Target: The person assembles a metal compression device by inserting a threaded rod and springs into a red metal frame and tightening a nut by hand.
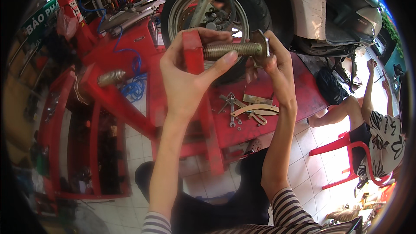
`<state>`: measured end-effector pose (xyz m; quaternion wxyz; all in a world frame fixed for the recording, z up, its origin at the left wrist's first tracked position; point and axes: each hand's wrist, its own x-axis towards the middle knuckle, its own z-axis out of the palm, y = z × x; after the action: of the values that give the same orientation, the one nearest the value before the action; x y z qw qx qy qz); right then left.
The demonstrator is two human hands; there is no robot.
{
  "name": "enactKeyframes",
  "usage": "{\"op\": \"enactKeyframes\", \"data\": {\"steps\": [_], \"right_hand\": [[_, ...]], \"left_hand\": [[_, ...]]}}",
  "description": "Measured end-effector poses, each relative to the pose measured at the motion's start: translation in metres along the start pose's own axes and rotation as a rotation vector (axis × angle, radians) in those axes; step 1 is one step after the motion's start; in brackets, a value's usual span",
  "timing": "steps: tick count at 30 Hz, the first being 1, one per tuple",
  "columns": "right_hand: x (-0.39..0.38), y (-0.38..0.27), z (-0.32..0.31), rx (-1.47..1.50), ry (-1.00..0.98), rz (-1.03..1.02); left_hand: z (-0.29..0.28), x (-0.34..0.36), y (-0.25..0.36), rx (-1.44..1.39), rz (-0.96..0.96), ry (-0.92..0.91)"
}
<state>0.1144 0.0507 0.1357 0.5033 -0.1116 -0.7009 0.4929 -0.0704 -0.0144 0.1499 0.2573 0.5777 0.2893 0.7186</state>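
One straight line seemed wisest for the brass-coloured threaded metal screw (221, 51) jutting from the red boxy metal post (193, 55), my left hand (185, 80) cupped wide around that post, my right hand (279, 64) gripping the screw's silvery metal end plate (263, 47).

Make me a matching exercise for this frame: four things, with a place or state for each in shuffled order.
1. Left hand
2. Right hand
3. Hose
4. Wrench

A. Blue and coiled
B. At the right end of the screw
C. Lying on the red platform
D. By the red post, thumb toward the screw

Pairs: 1-D, 2-B, 3-A, 4-C
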Motion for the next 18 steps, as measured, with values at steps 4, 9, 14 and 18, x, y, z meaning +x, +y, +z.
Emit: {"op": "enactKeyframes", "data": {"steps": [4,9,14,18], "right_hand": [[0.000,0.000,0.007,-0.055,0.021,-0.089],[0.005,-0.006,0.026,-0.199,0.202,-0.247],[0.003,0.002,0.013,-0.023,0.081,-0.107],[0.000,0.008,0.007,-0.027,0.030,-0.140]], "left_hand": [[0.002,-0.002,0.003,-0.126,-0.071,0.020],[0.001,-0.003,0.006,-0.114,-0.079,0.036],[0.000,0.000,0.001,-0.055,0.016,-0.002],[0.001,-0.002,0.004,-0.145,-0.084,0.021]]}}
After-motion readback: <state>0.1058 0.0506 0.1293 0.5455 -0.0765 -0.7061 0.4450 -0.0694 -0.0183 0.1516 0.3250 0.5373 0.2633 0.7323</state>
